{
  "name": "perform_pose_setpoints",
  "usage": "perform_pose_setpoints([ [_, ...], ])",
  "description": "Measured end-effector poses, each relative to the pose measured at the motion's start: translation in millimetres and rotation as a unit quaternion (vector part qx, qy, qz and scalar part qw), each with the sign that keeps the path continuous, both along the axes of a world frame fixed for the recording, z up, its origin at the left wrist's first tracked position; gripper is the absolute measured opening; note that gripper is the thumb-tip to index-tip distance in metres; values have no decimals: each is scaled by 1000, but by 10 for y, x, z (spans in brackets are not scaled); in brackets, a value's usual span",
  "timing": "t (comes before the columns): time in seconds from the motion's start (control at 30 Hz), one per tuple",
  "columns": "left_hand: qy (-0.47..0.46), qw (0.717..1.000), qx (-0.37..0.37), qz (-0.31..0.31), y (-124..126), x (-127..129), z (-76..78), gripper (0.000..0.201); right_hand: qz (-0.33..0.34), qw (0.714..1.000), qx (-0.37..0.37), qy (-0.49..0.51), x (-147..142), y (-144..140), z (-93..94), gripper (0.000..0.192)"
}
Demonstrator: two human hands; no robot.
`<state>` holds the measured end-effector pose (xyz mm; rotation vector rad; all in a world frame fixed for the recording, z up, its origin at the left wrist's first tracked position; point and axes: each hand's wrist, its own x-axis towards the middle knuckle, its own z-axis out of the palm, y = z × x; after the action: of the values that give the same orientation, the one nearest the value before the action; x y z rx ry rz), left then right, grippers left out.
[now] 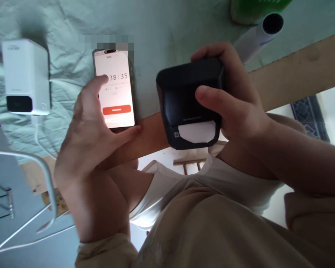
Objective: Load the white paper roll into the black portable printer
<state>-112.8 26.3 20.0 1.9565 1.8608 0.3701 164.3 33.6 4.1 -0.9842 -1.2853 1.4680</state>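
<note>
My left hand [85, 137] is curled round the lower left of a smartphone [117, 96]. One fingertip overlaps the lit screen, which reads 38:35 above an orange-red bar, and the thumb lies along the bottom edge. The other fingers are mostly hidden. In my right hand [237, 93] is a black boxy device [184, 96] with rounded corners, a white patch in a curved cutout and a small square mark. The thumb presses on its upper face while the fingers wrap its far right side. It is held close above the table's edge, right of the phone.
A white power bank-like block [26, 74] with a plugged-in cable [37, 137] stands left on the wrinkled green cloth [67, 22]. At upper right are a white tube [257, 37] and a green container [257, 9]. The wooden table edge [301, 67] runs across. A white looped rod [51, 186] is at lower left.
</note>
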Motion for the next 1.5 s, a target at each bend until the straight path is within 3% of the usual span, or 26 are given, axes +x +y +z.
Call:
perform_pose_setpoints([
  [0.1, 7, 1000, -26, 10, 51, -5, 1, 106, -5, 1000, -7, -2, -2, -3, -1, 43],
  [0.17, 8, 1000, -6, 10, 69, 3, -20, 108, -8, 1000, -7, 2, -5, -3, -8, 43],
  [0.23, -6, 998, 70, 3, 44, 80, -61, 101, -7, 1000, -13, 5, -5, -1, -14, 43],
  [0.3, -78, 980, 183, 14, -33, 265, -111, 69, -8, 1000, -15, 4, 2, 0, -14, 41],
  [0.33, -171, 949, 261, 37, -87, 395, -134, 51, -9, 1000, -11, 8, 9, 0, -10, 41],
  [0.4, -355, 903, 233, 70, -199, 684, -175, 35, -9, 1000, 6, 25, 23, -4, 4, 42],
  [0.43, -450, 859, 217, 113, -245, 817, -191, 35, -9, 999, 15, 35, 29, -8, 12, 43],
  [0.53, -648, 757, 26, 75, -292, 1064, -237, 37, 2, 999, 37, 38, 20, -25, 22, 49],
  [0.6, -683, 725, -32, 84, -262, 1096, -269, 37, 15, 998, 59, 8, -8, -38, 10, 56],
  [0.77, -679, 703, -40, 208, -178, 1052, -307, 33, 22, 993, 77, -84, -51, -38, -17, 62],
  [0.87, -698, 681, -63, 213, -173, 1044, -291, 34, 30, 979, 106, -170, 7, -17, 24, 57],
  [1.0, -712, 671, -86, 189, -174, 1028, -274, 27, 15, 941, 164, -295, 106, 2, 85, 49],
  [1.2, -717, 662, -87, 200, -133, 1044, -262, 26, -1, 951, 221, -215, 117, -3, 84, 55],
  [1.5, -723, 656, -48, 211, -113, 1036, -320, 17, 84, 944, 250, -197, 169, 80, 32, 70],
])
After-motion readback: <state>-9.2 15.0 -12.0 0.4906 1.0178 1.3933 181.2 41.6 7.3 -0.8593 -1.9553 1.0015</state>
